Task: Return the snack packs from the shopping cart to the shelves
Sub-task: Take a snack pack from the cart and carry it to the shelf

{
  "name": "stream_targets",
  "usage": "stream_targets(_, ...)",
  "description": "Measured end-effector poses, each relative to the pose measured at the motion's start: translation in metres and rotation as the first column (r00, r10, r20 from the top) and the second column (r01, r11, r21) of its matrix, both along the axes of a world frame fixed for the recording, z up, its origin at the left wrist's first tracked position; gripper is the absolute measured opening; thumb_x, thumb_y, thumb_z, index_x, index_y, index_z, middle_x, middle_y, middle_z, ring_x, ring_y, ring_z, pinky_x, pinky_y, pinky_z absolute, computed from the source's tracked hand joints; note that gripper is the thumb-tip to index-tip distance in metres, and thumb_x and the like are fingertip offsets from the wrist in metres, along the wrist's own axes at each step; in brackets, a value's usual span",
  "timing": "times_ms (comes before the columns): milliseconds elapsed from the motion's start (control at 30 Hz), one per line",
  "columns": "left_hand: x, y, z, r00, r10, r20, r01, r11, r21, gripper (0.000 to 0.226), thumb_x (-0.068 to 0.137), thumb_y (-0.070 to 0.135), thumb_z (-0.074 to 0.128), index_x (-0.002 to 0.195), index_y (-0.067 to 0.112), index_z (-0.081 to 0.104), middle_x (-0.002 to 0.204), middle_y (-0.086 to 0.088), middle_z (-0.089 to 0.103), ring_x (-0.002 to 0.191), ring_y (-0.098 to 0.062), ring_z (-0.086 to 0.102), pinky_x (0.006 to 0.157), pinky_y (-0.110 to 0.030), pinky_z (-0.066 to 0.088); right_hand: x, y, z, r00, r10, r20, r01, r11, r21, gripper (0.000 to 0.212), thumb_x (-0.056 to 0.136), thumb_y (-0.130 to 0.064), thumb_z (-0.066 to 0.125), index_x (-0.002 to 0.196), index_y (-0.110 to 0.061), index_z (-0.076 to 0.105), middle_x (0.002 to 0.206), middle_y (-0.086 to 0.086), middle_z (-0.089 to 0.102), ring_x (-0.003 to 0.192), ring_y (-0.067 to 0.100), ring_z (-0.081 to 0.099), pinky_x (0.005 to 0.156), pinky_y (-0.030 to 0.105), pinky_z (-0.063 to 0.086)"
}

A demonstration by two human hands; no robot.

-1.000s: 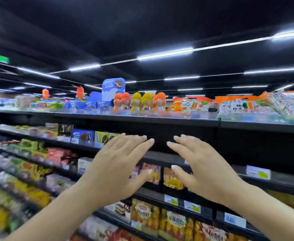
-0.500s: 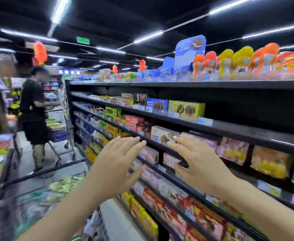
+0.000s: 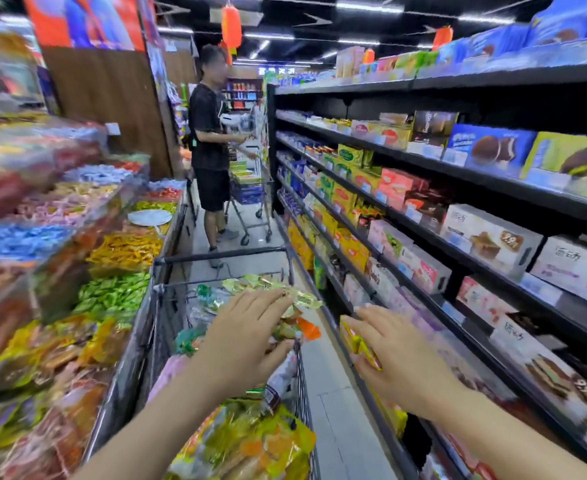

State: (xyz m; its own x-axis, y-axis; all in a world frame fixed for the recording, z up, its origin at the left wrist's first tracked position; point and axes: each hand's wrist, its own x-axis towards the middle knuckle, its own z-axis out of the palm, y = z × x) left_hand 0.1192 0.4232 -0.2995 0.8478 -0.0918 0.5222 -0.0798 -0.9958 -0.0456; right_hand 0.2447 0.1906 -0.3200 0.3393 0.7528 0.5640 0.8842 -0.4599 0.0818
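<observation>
A black wire shopping cart (image 3: 216, 252) stands in the aisle right in front of me, heaped with clear and yellow-green snack packs (image 3: 250, 441). My left hand (image 3: 247, 337) hovers open over the pile, fingers straight, its tips above a crinkly green-gold pack (image 3: 302, 299). My right hand (image 3: 399, 358) is open too, stretched out to the right of the cart in front of the lower shelves (image 3: 475, 271). Neither hand holds anything. The black shelves on the right carry boxed cakes and biscuits.
A bulk candy counter (image 3: 60, 237) runs along the left. A person in black (image 3: 212, 150) stands further down the aisle beside a second cart (image 3: 250, 202). A narrow strip of tiled floor (image 3: 333, 410) lies between my cart and the shelves.
My view has swung left and down from the upper shelves to the aisle and cart. Both open hands have dropped, the left one coming over the packs in the cart.
</observation>
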Motion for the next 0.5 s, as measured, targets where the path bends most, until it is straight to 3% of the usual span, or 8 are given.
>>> stream_targets(100,0.000,0.010,-0.018,0.991,0.121,-0.053,-0.123,0.992,-0.026,0.054,0.085,0.046,0.051,0.127,0.014,0.059,0.121,-0.004,0.062,0.109,-0.026,0.060,0.099,-0.035,0.036,0.023,0.019,-0.023,0.996,0.078,-0.036,-0.078,0.997,-0.014,0.044,0.080,-0.040,0.052,0.118,-0.019,0.061,0.116,-0.002,0.062,0.109,0.020,0.058,0.089,0.031,0.049)
stream_targets(200,-0.001,0.017,-0.036,0.977,0.196,-0.081,-0.200,0.979,-0.046,0.053,0.086,0.047,0.049,0.127,0.015,0.055,0.120,-0.005,0.063,0.109,-0.026,0.061,0.097,-0.034,0.036,0.045,0.036,-0.044,0.990,0.109,-0.089,-0.114,0.992,-0.048,0.048,0.074,-0.040,0.062,0.118,-0.020,0.063,0.117,-0.001,0.064,0.108,0.021,0.062,0.086,0.035,0.052)
stream_targets(367,0.000,0.031,-0.057,0.948,0.280,-0.152,-0.289,0.956,-0.039,0.055,0.084,0.050,0.048,0.124,0.013,0.059,0.118,-0.004,0.065,0.106,-0.024,0.063,0.093,-0.034,0.044,0.079,0.063,-0.073,0.968,0.155,-0.197,-0.178,0.979,-0.104,0.050,0.079,-0.040,0.057,0.124,-0.018,0.060,0.122,0.002,0.062,0.113,0.024,0.060,0.091,0.039,0.052)
stream_targets(500,0.017,0.049,-0.066,0.933,0.307,-0.185,-0.319,0.947,-0.037,0.058,0.083,0.053,0.047,0.125,0.015,0.060,0.119,0.000,0.065,0.107,-0.020,0.062,0.093,-0.032,0.048,0.099,0.084,-0.078,0.968,0.146,-0.205,-0.172,0.979,-0.114,0.047,0.077,-0.040,0.059,0.119,-0.021,0.063,0.117,-0.002,0.065,0.107,0.020,0.063,0.086,0.036,0.053)
